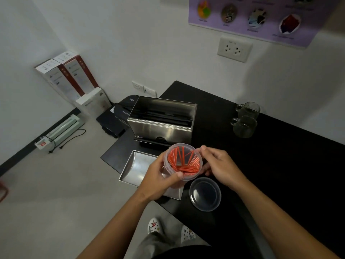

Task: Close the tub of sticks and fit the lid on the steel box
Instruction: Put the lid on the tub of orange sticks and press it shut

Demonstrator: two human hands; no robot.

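A clear round tub (183,161) full of orange-red sticks is held above the black table, open at the top. My left hand (160,176) grips its near left side, thumb over the rim. My right hand (220,165) touches the tub's right rim with its fingertips. The tub's clear round lid (205,194) lies flat on the table just below the tub. The open steel box (162,118) stands behind, with dark things inside. Its steel lid (134,168) lies upside down at the table's left edge, partly hidden by my left hand.
Two glass mugs (245,118) stand at the back right of the black table (280,156). The table's left edge runs close to the steel lid. On the floor to the left are cardboard boxes (71,81), a black device and a laminator.
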